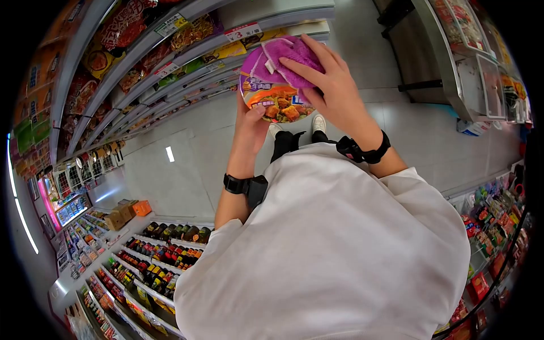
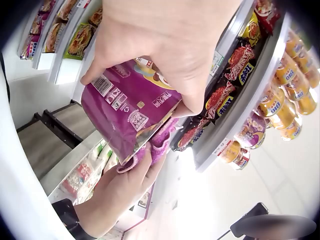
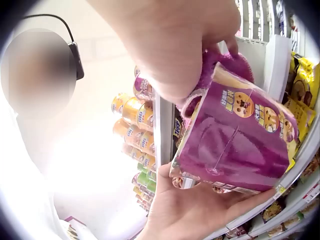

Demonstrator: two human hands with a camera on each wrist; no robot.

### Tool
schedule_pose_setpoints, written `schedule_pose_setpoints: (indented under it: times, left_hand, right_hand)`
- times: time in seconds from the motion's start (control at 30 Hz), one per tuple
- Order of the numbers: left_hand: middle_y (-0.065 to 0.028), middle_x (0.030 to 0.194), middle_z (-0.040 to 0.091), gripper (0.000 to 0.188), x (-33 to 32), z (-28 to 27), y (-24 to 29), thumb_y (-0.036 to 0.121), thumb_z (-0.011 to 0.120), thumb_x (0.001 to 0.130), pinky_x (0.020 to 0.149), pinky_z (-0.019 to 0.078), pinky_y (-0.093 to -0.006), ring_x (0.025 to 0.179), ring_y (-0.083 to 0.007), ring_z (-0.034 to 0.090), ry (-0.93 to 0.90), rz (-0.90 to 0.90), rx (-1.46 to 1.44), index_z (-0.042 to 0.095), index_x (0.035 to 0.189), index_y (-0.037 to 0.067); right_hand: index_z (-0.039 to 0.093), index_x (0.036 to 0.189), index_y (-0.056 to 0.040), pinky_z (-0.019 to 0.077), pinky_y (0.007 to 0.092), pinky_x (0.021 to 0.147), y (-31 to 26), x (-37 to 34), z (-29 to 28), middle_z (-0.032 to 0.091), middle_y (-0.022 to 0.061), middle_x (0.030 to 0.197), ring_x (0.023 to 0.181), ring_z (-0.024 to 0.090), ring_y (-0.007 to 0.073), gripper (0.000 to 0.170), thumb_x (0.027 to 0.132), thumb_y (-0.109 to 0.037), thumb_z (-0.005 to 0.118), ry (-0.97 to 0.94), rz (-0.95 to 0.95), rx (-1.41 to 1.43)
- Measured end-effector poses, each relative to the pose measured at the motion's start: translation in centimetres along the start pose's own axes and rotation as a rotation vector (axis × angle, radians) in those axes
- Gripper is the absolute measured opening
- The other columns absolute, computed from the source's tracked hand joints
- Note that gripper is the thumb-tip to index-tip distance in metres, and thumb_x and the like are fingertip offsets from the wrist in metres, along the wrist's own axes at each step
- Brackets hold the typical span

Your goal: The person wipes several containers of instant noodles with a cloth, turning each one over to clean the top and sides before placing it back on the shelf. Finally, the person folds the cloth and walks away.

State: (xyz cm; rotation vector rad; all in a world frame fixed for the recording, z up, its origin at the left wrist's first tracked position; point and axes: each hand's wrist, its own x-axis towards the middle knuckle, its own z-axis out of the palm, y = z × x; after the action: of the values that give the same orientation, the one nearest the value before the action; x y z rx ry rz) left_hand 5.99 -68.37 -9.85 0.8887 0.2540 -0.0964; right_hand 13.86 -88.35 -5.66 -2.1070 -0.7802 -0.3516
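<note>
A purple instant noodle cup (image 1: 286, 106) is held tilted in front of the body, its lid with a beef noodle picture facing up. My left hand (image 1: 252, 122) grips the cup around its side, thumb near the lid's edge. In the left wrist view the fingers of this hand (image 2: 155, 45) spread over the purple wall with the barcode. A purple towel cloth (image 1: 294, 56) with a small white tag covers part of the lid. My right hand (image 1: 340, 88) holds the cloth against the lid. The right wrist view shows cloth (image 3: 235, 65) bunched under its fingers at the rim.
Shelves of bagged noodles (image 1: 198, 31) with price tags (image 1: 242, 32) run along the left. A counter (image 1: 430, 51) with clear bins stands at the right. Bottles (image 1: 175, 232) fill racks at lower left, and packaged goods (image 1: 493, 226) hang at lower right. Stacked noodle cups (image 2: 280, 95) sit on a shelf top.
</note>
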Motion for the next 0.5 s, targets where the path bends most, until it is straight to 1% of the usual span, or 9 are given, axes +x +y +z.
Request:
schedule_pose_setpoints:
  times: [0.07, 0.17, 0.2, 0.27, 0.3, 0.37, 0.4, 0.43, 0.5]
  left_hand:
    - [-0.0127, 0.138, 0.044, 0.077, 0.3, 0.2, -0.1, 0.015, 0.063, 0.084, 0.103, 0.0458, -0.0432, 0.125, -0.0275, 0.051, 0.01, 0.042, 0.191, 0.023, 0.149, 0.011]
    - [-0.0122, 0.137, 0.046, 0.075, 0.2, 1.8, -0.1, 0.013, 0.062, 0.086, 0.099, 0.0489, -0.0407, 0.121, -0.0261, 0.054, 0.03, 0.028, 0.266, 0.022, 0.15, 0.01]
    - [-0.0122, 0.137, 0.046, 0.075, 0.3, 1.3, -0.5, 0.013, 0.062, 0.086, 0.099, 0.0489, -0.0407, 0.121, -0.0261, 0.054, 0.023, 0.026, 0.266, 0.022, 0.15, 0.01]
    - [-0.0118, 0.134, 0.049, 0.073, 1.0, -0.7, -1.6, 0.014, 0.062, 0.087, 0.096, 0.0513, -0.0389, 0.117, -0.0253, 0.057, 0.085, -0.064, 0.088, 0.024, 0.149, 0.009]
    - [-0.0118, 0.134, 0.049, 0.073, 1.0, -1.3, -1.8, 0.014, 0.062, 0.087, 0.096, 0.0513, -0.0389, 0.117, -0.0253, 0.057, 0.079, -0.069, 0.095, 0.024, 0.149, 0.009]
    - [-0.0113, 0.131, 0.051, 0.071, 1.0, -2.3, -1.7, 0.015, 0.061, 0.086, 0.096, 0.0509, -0.0394, 0.118, -0.0253, 0.056, 0.11, 0.033, 0.064, 0.026, 0.148, 0.009]
    - [-0.0121, 0.131, 0.051, 0.071, 0.7, -2.4, -1.1, 0.014, 0.059, 0.083, 0.098, 0.0496, -0.0434, 0.119, -0.0261, 0.055, 0.064, 0.042, 0.027, 0.027, 0.147, 0.009]
    - [-0.0121, 0.131, 0.051, 0.071, 0.4, -1.7, -0.6, 0.014, 0.059, 0.083, 0.098, 0.0496, -0.0434, 0.119, -0.0261, 0.055, 0.066, 0.044, 0.024, 0.027, 0.147, 0.009]
    - [-0.0126, 0.132, 0.05, 0.07, -0.4, -0.6, 0.3, 0.012, 0.058, 0.081, 0.1, 0.0476, -0.0473, 0.121, -0.0265, 0.054, 0.132, 0.02, 0.126, 0.03, 0.145, 0.009]
  right_hand:
    - [0.065, 0.124, -0.0133, 0.0459, 0.0466, 0.1, 0.4, -0.3, 0.8, 0.05, 0.0163, 0.139, 0.124, 0.049, 0.039, 0.059, 0.067, 0.003, 0.069, 0.04, 0.019, -0.163]
    - [0.063, 0.124, -0.0082, 0.0459, 0.0432, 0.101, -1.5, -0.5, 2.4, 0.052, 0.0145, 0.137, 0.123, 0.05, 0.0368, 0.058, 0.068, 0.001, 0.071, 0.027, 0.053, -0.139]
    - [0.061, 0.124, -0.005, 0.0451, 0.0406, 0.103, -2.2, -0.5, 3.0, 0.053, 0.0133, 0.136, 0.126, 0.049, 0.0355, 0.053, 0.071, -0.003, 0.069, -0.015, -0.031, -0.047]
    - [0.064, 0.119, -0.006, 0.0453, 0.0394, 0.103, -3.1, -1.5, 3.1, 0.058, 0.0104, 0.13, 0.124, 0.051, 0.0316, 0.044, 0.075, -0.004, 0.064, -0.072, -0.147, -0.033]
    - [0.066, 0.115, -0.006, 0.0453, 0.0394, 0.103, -3.2, -1.9, 3.0, 0.06, 0.0096, 0.127, 0.123, 0.053, 0.0304, 0.04, 0.075, -0.004, 0.063, -0.092, -0.177, -0.004]
    - [0.069, 0.11, -0.006, 0.0479, 0.0393, 0.099, -1.6, -2.6, 1.2, 0.062, 0.0092, 0.124, 0.118, 0.056, 0.0292, 0.037, 0.074, -0.002, 0.063, -0.156, -0.189, 0.041]
    - [0.071, 0.105, -0.0059, 0.0504, 0.0391, 0.095, -0.6, -3.0, 0.0, 0.064, 0.0088, 0.121, 0.113, 0.06, 0.0281, 0.033, 0.073, 0.001, 0.064, -0.234, -0.213, 0.09]
    - [0.071, 0.105, -0.0059, 0.0504, 0.0391, 0.095, 0.2, -3.1, -1.2, 0.064, 0.0088, 0.121, 0.113, 0.06, 0.0281, 0.033, 0.073, 0.001, 0.064, -0.238, -0.215, 0.09]
    - [0.072, 0.098, -0.0068, 0.053, 0.0367, 0.089, 1.6, -3.4, -2.8, 0.066, 0.0076, 0.115, 0.104, 0.062, 0.0295, 0.029, 0.073, 0.003, 0.061, -0.224, -0.171, -0.082]
